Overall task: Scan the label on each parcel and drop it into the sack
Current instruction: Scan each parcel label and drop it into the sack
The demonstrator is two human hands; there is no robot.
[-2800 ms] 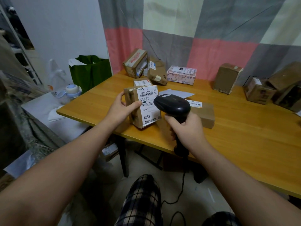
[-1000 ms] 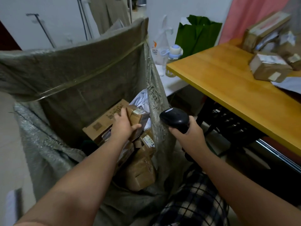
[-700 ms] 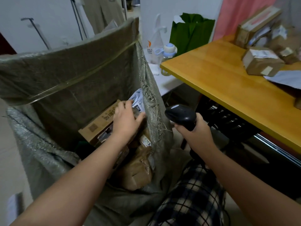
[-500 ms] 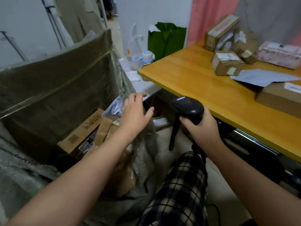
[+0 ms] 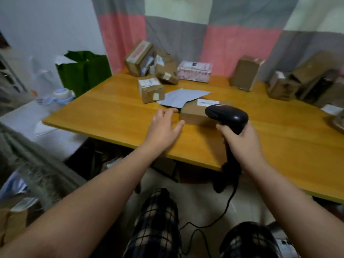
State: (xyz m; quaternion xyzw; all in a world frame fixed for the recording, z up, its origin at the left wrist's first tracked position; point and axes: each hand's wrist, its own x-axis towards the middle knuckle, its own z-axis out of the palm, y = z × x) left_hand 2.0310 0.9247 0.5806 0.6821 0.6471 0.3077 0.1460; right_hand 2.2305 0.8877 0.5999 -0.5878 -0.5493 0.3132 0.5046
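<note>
Closest in, two knees in checked cloth (image 5: 154,220) frame a thin black cable (image 5: 204,224) curling over the pale floor. At the lower left, the coarse woven grey sack (image 5: 28,161) sags with a frayed rim, and a cardboard parcel (image 5: 13,220) shows inside it.

The left hand (image 5: 163,125) hovers over the table edge, holding nothing, its fingers relaxed and slightly spread. Its fingertips are just beside a flat brown box (image 5: 191,114); I cannot tell whether they touch it. The right hand (image 5: 242,144) is wrapped round the handle of a glossy black scanner (image 5: 227,114), whose rounded head hides the box's right part and lies just below its white label (image 5: 206,102).

The table (image 5: 111,112) is smooth orange-yellow wood. A thin grey mailer bag (image 5: 180,97) lies flat behind the box, one corner tucked beneath it. A small taped carton (image 5: 150,88) sits beside the mailer. Farther back there are tilted cartons (image 5: 139,56), a pink patterned box (image 5: 194,70), an upright carton (image 5: 244,72) and more boxes (image 5: 283,88) at the right. A green paper bag (image 5: 83,71) stands off the table's left end. A checked curtain (image 5: 186,25) hangs behind.
</note>
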